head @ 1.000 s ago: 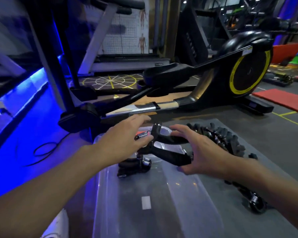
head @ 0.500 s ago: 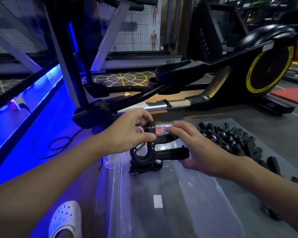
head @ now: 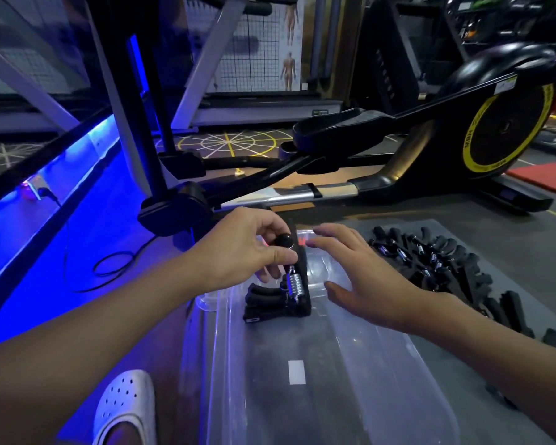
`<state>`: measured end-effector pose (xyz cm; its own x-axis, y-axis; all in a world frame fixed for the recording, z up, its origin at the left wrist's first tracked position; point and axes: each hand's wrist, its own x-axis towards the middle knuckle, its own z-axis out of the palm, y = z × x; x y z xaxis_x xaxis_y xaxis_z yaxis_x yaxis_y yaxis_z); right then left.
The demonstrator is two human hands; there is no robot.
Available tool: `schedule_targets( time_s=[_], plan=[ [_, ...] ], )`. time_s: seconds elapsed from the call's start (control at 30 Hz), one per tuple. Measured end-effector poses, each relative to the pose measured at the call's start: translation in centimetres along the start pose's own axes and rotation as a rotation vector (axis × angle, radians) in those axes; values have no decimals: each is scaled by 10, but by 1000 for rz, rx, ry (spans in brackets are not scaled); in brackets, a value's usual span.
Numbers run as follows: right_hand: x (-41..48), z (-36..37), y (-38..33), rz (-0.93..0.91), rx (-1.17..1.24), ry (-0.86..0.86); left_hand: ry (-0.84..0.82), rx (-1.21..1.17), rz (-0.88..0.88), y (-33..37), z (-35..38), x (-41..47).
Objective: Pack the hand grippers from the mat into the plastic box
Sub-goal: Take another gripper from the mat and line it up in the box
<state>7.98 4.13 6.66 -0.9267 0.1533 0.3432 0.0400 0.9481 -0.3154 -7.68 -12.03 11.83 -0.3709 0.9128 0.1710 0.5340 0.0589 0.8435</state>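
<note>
Two hands in view, two hand grippers in the plastic box [head: 270,380], one loose pile still on the mat [head: 507,240].

Left hand [head: 247,248] curled round the top of one hand gripper [head: 298,282], thumb and fingers pinching its round black end. Gripper standing nearly upright at the far left corner of the box, silver spring facing the camera, lower end down on the box floor. Second hand gripper [head: 264,298] lying flat just beside it on the left, touching it, handles pointing toward the left wall of the box.

Right hand [head: 366,277] open, fingers straight and spread, palm down over the far right part of the box. Held gripper just left of its fingertips, apart from them, no contact visible.

Pile of hand grippers [head: 437,264] packed close together along the mat to the right of the box, too tangled and dark to count, clearly more than ten. Mat flat on the floor, box touching its left edge.

One white shoe [head: 126,406] on the floor near the left near corner of the box. One exercise machine [head: 463,139] beyond the box, one black cable [head: 109,268] looped on the floor at left.
</note>
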Motion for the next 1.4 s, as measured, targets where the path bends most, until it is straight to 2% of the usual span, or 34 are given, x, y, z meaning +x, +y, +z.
schedule_targets(
  time_s=[0.13,0.23,0.47,0.63,0.77,0.93,1.2,1.4],
  plan=[
    [2,0,-20,129,324,138,155,48,6,0,4,2],
    [0,-4,-32,156,466,150,229,56,-13,2,5,3],
    [0,4,-23,229,345,177,283,214,0,-2,9,4],
    [-1,-5,-19,191,190,239,189,274,70,-10,1,5],
    [-2,-9,-13,174,147,246,108,345,50,-21,-14,4],
    [-3,-8,-4,202,218,257,32,405,61,-24,-21,1],
    [0,-6,-1,224,232,187,63,448,99,-25,-25,6],
    [10,-9,-3,202,321,209,69,479,92,-28,-20,12]
  ],
)
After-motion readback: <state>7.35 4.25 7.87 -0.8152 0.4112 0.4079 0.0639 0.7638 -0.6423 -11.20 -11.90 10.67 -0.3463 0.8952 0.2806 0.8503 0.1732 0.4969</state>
